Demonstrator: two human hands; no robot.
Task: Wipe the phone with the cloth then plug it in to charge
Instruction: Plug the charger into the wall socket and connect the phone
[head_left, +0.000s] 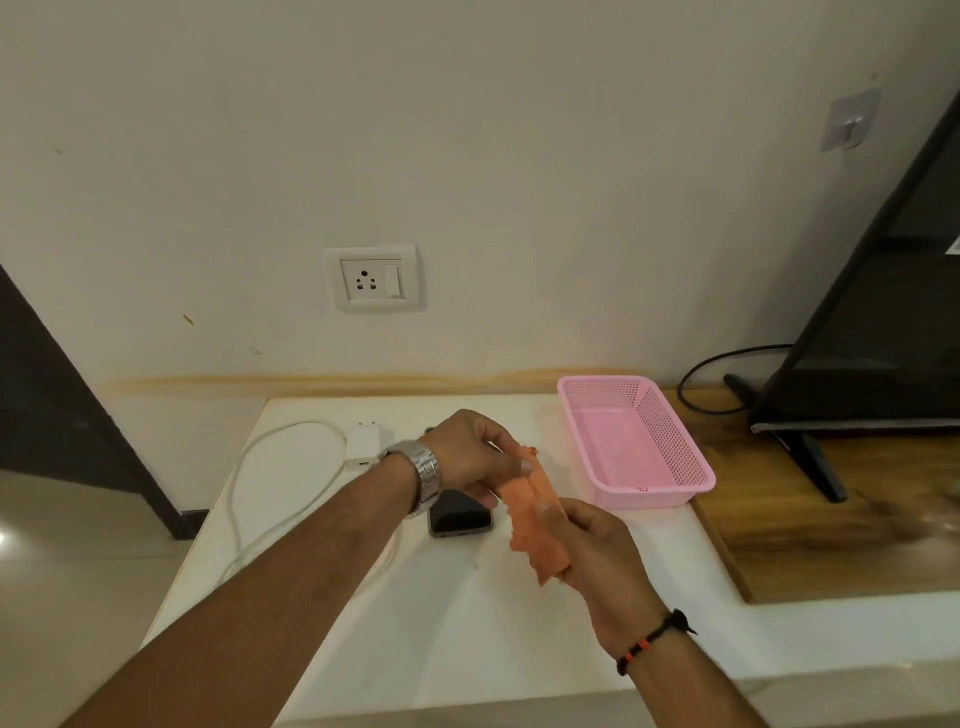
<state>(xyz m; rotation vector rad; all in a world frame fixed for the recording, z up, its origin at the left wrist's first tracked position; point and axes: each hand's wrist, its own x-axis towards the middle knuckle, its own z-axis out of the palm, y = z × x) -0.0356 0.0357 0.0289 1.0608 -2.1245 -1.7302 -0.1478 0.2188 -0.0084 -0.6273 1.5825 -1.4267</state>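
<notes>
Two hands, left hand (470, 457), right hand (597, 545), one cloth (535, 512) (orange), one phone (460, 514)

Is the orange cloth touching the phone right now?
Cannot tell. In the head view both hands hold the cloth just right of the phone on the white table, but one view cannot show the height gap.

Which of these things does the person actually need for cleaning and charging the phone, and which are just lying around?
Needed: orange cloth held in both hands, phone, white charger, its cable, wall socket.

Lying about: pink basket, television, wall hook.
</notes>
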